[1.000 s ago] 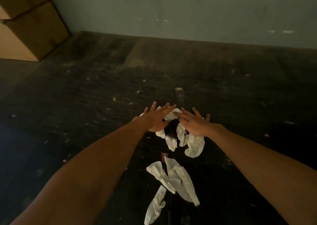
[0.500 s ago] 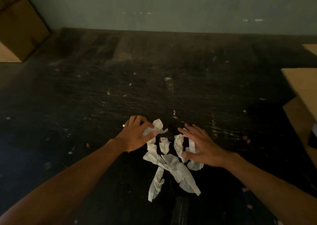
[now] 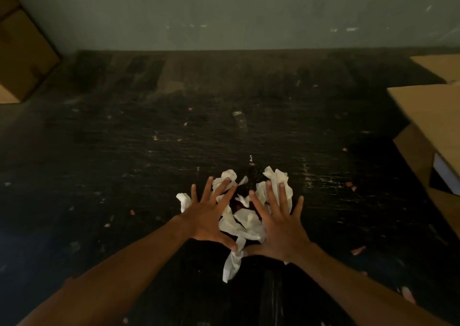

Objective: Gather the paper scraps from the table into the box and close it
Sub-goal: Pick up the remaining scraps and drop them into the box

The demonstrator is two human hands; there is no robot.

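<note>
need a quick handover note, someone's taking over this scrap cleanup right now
Left hand: open, fingers spread flat on the left side of the paper scraps.
Right hand: open, spread flat on the right side of the pile.
Scraps: bunched in one heap on the dark table between the hands, one strip trailing toward the person.
Open cardboard box: at the right edge.
Done: scraps bunched together.
Left: lift them into the box, close it.
</note>
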